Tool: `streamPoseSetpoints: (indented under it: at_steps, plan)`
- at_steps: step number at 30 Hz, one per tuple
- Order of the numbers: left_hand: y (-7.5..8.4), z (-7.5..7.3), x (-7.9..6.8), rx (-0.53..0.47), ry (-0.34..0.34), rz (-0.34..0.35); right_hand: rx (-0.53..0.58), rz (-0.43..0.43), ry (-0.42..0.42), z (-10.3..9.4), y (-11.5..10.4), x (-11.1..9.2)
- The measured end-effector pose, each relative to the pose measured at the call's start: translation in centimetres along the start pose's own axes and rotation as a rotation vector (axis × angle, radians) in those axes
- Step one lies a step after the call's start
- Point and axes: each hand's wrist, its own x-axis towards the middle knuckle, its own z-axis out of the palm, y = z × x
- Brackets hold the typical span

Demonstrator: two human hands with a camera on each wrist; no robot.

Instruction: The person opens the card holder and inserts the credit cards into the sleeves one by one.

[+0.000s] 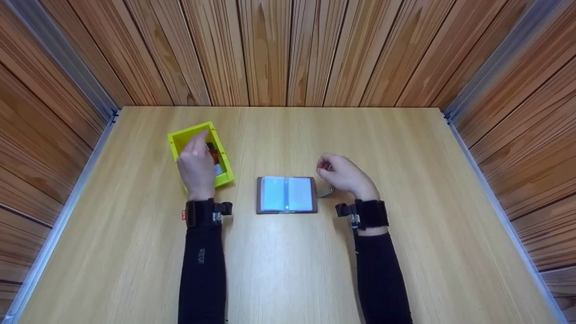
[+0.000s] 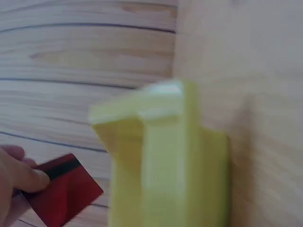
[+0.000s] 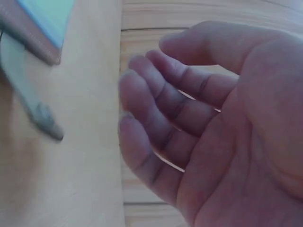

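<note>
My left hand (image 1: 196, 164) is over the yellow-green bin (image 1: 225, 179) at the left of the table. Between its thumb and fingers it pinches a red card (image 2: 75, 194) with a black stripe, which shows beside the bin's rim in the left wrist view; the head view hides it behind the hand. Loosely curled and holding nothing, my right hand (image 1: 344, 173) hovers near the wallet's strap (image 1: 325, 192). The brown card wallet (image 1: 258, 195) lies spread flat in the middle, its clear sleeves (image 1: 300, 194) facing up.
Inside the bin are a reddish-brown item (image 1: 214, 156) and a pale item (image 1: 218, 169), partly covered by my left hand. Wood-plank walls stand behind and at both sides of the table (image 1: 288, 270), with grey metal rails along the side edges.
</note>
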Motion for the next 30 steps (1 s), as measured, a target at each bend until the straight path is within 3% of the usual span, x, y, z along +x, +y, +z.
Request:
streamPoseSetpoints:
  at_steps: [4,7,10,12,15,18,21,22,24,25,27,30]
  plan:
    - [3.4,0.3,-0.7,0.077,0.101,0.289,0.048,-0.063,0.050,0.7,-2.1,0.0]
    - [6.2,1.1,-1.9,0.117,0.131,0.515,0.161,-0.116,0.097,1.4,-3.7,0.4]
    - [8.4,2.3,-3.2,0.100,0.115,0.765,0.330,-0.141,0.125,2.1,-4.5,0.8]
    - [9.6,2.9,-4.0,0.079,0.091,0.910,0.441,-0.107,0.140,2.3,-4.8,1.0]
    - [10.8,3.4,-4.9,0.053,0.080,1.032,0.623,-0.024,0.172,2.3,-4.8,0.9]
    - [11.3,3.6,-5.3,0.016,0.074,1.059,0.792,0.031,0.199,2.1,-4.7,0.8]
    - [11.2,3.6,-5.2,-0.104,-0.012,1.014,0.892,0.036,0.227,1.7,-4.5,0.8]
    - [11.0,3.6,-5.1,-0.168,-0.054,0.971,0.917,0.036,0.239,1.6,-4.4,0.8]
    - [10.7,3.5,-4.8,-0.318,-0.150,0.814,0.946,0.035,0.268,1.4,-4.3,0.8]
    - [10.5,3.5,-4.7,-0.392,-0.196,0.695,0.947,0.037,0.283,1.2,-4.2,0.7]
    - [10.1,3.4,-4.2,-0.517,-0.290,0.395,0.938,0.052,0.307,1.0,-3.9,0.6]
    - [9.4,3.2,-3.6,-0.544,-0.449,-0.072,0.908,0.092,0.317,0.7,-3.3,0.6]
